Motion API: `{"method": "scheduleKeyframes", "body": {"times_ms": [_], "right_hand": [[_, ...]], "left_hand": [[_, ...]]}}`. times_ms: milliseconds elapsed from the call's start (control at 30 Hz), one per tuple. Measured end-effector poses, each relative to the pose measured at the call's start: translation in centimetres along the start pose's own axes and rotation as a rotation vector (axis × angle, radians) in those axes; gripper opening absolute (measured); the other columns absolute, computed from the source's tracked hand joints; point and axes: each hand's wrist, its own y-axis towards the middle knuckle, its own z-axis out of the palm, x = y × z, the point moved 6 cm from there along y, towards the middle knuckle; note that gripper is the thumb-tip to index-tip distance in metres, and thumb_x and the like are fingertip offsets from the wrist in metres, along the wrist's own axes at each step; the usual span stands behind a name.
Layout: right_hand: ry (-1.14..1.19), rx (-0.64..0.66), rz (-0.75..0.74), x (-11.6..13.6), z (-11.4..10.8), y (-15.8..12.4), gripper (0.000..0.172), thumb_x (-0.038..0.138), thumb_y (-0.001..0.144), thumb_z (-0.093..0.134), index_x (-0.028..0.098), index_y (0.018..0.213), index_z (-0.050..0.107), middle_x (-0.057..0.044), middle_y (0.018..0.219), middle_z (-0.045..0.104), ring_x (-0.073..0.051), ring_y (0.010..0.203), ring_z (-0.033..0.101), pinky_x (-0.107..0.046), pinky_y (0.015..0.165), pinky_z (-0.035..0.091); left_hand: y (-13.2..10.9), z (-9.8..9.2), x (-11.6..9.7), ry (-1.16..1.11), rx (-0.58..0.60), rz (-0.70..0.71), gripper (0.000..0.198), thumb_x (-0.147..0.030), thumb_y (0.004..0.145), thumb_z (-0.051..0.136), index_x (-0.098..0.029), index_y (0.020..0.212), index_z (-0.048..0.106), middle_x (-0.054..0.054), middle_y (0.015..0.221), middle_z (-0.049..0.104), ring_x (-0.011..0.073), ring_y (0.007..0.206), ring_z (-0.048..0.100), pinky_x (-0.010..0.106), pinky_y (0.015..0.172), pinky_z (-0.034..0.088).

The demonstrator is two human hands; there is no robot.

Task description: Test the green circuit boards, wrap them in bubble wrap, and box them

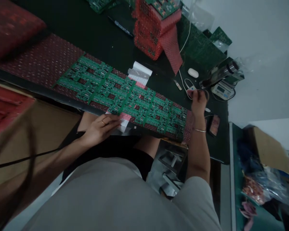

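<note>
Looks thin, stiff, fragile: row of green circuit boards on worktop, best edge-held; left hand flat and open on near edge, right hand closed on something small, can't tell what.

Electronics assembly workshop. Dark worktop carries a row of green circuit boards; more boards stacked in red bubble wrap; small scale and cables at the far edge.
</note>
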Motion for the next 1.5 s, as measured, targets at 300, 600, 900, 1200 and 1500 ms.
{"method": "scheduleKeyframes", "body": {"times_ms": [300,600,900,1200,1500], "right_hand": [[-0.385,-0.361,0.149,-3.7,-16.0,-3.1,0.045,0.068,0.093,0.060,0.027,0.074,0.055,-0.006,0.072,0.059,-0.026,0.073,0.060,-0.045,0.072,0.052],[-0.226,-0.109,0.191,-4.5,-6.6,-6.6,0.050,0.066,0.093,0.062,0.018,0.080,0.065,-0.003,0.075,0.064,-0.017,0.075,0.057,-0.032,0.073,0.049],[-0.209,-0.123,0.250,-6.4,-5.1,-7.7,0.059,0.076,0.089,0.061,0.018,0.081,0.066,-0.007,0.076,0.068,-0.021,0.075,0.060,-0.037,0.075,0.053],[-0.223,-0.130,0.239,-6.5,-5.1,-7.9,0.060,0.078,0.088,0.060,0.019,0.081,0.067,-0.007,0.077,0.069,-0.021,0.073,0.060,-0.038,0.075,0.053],[-0.240,-0.106,0.213,-6.8,-4.9,-7.9,0.060,0.078,0.090,0.058,0.020,0.080,0.064,-0.006,0.077,0.067,-0.021,0.075,0.059,-0.036,0.075,0.052]], "left_hand": [[1.7,-1.3,-0.8,-0.082,-0.142,0.002,0.031,-0.036,0.107,0.058,-0.024,0.090,0.081,0.002,0.104,0.079,0.0173,0.090,0.072,0.034,0.081,0.063],[0.3,0.3,0.4,0.166,0.000,-0.018,0.052,-0.052,0.110,0.041,-0.021,0.110,0.082,0.001,0.123,0.078,0.0231,0.115,0.075,0.040,0.102,0.060],[-0.9,0.6,-0.6,0.190,-0.044,0.027,0.051,-0.040,0.114,0.038,-0.014,0.112,0.082,0.005,0.132,0.075,0.0251,0.128,0.069,0.036,0.111,0.057],[0.5,0.1,0.1,0.171,-0.041,-0.107,0.065,-0.059,0.111,0.036,-0.015,0.093,0.080,0.003,0.110,0.080,0.0248,0.110,0.076,0.047,0.094,0.062],[1.1,-0.3,0.0,0.096,-0.022,-0.240,0.055,-0.057,0.105,0.041,-0.023,0.081,0.077,-0.001,0.105,0.079,0.0209,0.108,0.076,0.046,0.102,0.060]]}}
